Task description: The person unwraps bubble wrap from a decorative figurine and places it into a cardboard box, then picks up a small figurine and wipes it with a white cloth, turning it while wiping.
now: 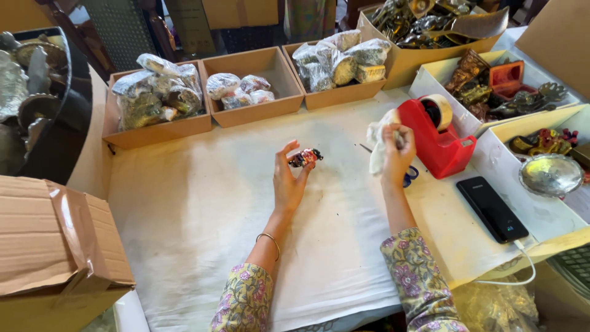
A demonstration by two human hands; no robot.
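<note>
My left hand holds a small red, black and blue figurine between thumb and fingertips, just above the white table cover. My right hand grips a crumpled white piece of tissue or plastic wrap and is raised next to the red tape dispenser. Under the right wrist lie blue-handled scissors, mostly hidden. Both sleeves are floral-patterned.
Three open cardboard trays with plastic-wrapped items stand along the far edge. Boxes of metal ornaments sit at the back right, with white boxes of trinkets and a silver bowl. A black phone lies right; a cardboard box is at left.
</note>
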